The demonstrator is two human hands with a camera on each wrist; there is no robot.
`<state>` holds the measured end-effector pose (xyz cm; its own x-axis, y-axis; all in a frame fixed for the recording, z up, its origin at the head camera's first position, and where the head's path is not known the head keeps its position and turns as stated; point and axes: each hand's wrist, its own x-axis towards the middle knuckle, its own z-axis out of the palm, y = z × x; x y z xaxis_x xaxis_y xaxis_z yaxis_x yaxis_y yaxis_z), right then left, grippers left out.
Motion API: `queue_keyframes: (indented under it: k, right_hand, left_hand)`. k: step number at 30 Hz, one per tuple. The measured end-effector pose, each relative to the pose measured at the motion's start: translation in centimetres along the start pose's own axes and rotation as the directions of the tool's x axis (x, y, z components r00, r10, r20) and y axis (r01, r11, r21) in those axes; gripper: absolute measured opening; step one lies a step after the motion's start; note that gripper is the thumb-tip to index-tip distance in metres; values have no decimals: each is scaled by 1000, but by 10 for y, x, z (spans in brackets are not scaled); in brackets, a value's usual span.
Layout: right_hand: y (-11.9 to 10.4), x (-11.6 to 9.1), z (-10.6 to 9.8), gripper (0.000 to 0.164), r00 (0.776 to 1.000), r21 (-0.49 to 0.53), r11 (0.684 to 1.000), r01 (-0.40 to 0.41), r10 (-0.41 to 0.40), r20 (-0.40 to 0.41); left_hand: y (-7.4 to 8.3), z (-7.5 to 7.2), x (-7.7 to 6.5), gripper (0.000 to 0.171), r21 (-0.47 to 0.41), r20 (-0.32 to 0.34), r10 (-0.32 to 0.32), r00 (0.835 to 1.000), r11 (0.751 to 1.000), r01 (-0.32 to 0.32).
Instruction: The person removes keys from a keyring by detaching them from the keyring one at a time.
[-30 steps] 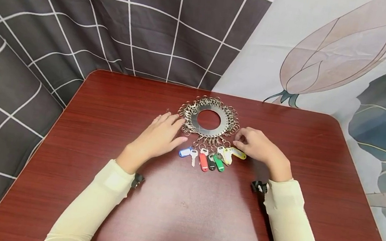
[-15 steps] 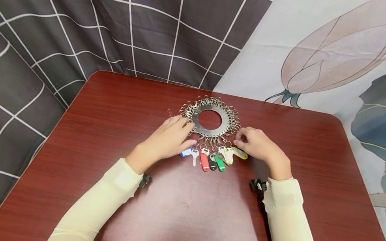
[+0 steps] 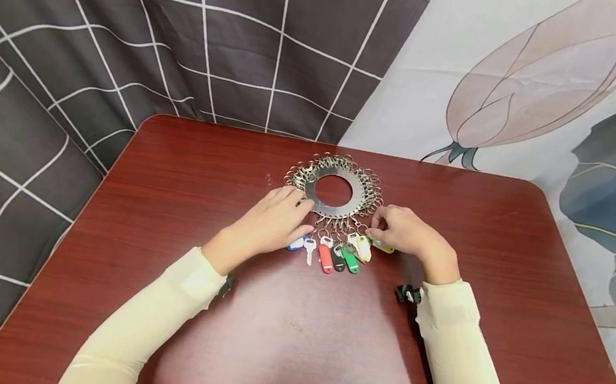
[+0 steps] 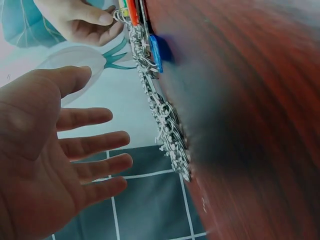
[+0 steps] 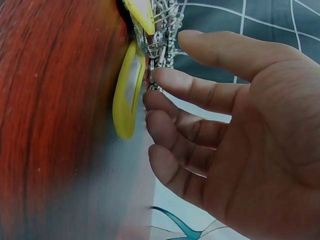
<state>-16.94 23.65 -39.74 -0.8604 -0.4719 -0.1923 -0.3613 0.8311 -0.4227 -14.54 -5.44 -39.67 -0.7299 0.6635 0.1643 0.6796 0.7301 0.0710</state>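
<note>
A flat silver metal ring plate (image 3: 357, 191) lies on the table, fringed all round with small clasps and split rings. Along its near side fan out a blue tag (image 3: 295, 244), a silver key (image 3: 309, 251), a red tag (image 3: 326, 258), a black tag (image 3: 337, 260), a green tag (image 3: 350, 260) and yellow tags (image 5: 129, 97). My left hand (image 3: 267, 218) hovers over the plate's left edge, fingers spread and nothing in them. At the right side, my right hand (image 3: 408, 232) has its fingers loosely bent beside the clasps and a yellow tag, thumb apart from them.
Everything lies on a reddish-brown wooden table (image 3: 291, 342). Behind it hang a dark curtain (image 3: 238, 51) with white grid lines and a white cloth (image 3: 409, 102) with a large flower print. A small black device (image 3: 407, 294) sits at my right wrist.
My left hand has moved right, over the plate's left edge, and now partly covers the blue tag. The right hand has shifted slightly left toward the clasps and covers more of a yellow tag.
</note>
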Motion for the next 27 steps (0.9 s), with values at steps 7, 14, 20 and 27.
queue_keyframes:
  k: [7, 14, 20, 27]
  right_hand:
    - [-1, 1, 4, 21, 1000, 2, 1000, -15, 15, 20]
    - [2, 5, 8, 22, 1000, -39, 999, -19, 20, 12]
    - [4, 7, 11, 20, 1000, -44, 999, -12, 13, 15]
    - [6, 5, 11, 18, 1000, -49, 999, -7, 8, 23]
  left_hand:
    - [9, 2, 23, 38, -12, 1, 8, 1000, 1000, -8]
    - [24, 2, 46, 28, -26, -7, 27, 1000, 999, -27]
    - [36, 5, 64, 25, -59, 12, 40, 999, 997, -39]
    - [47, 10, 79, 22, -135, 47, 26, 999, 991, -20]
